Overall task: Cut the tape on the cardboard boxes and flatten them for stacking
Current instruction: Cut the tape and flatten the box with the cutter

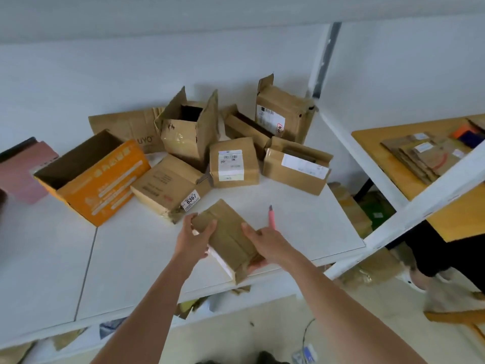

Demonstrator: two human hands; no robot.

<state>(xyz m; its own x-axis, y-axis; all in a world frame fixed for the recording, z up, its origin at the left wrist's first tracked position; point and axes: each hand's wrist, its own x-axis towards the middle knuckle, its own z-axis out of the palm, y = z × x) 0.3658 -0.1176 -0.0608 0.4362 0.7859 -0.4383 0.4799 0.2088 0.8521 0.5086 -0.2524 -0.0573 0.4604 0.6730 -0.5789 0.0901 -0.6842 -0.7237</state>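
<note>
Item in hand: small cardboard box (227, 237), plain brown, taped along its top seam, held over the near edge of the white worktop (301, 227). Left hand (195, 236) grips its far corner, fingers curled; right hand (265, 244) clasps the near side while holding a pink cutter (271, 218), blade pointing away. Step, by my reckoning: positioning before slitting the tape; next calls for a steady box and the blade on the seam. Beyond: labelled brown box (233, 162), orange open box (94, 179), further creased cartons, some flaps raised. Far right: flattened stack (425, 156) on a wooden table.
</note>
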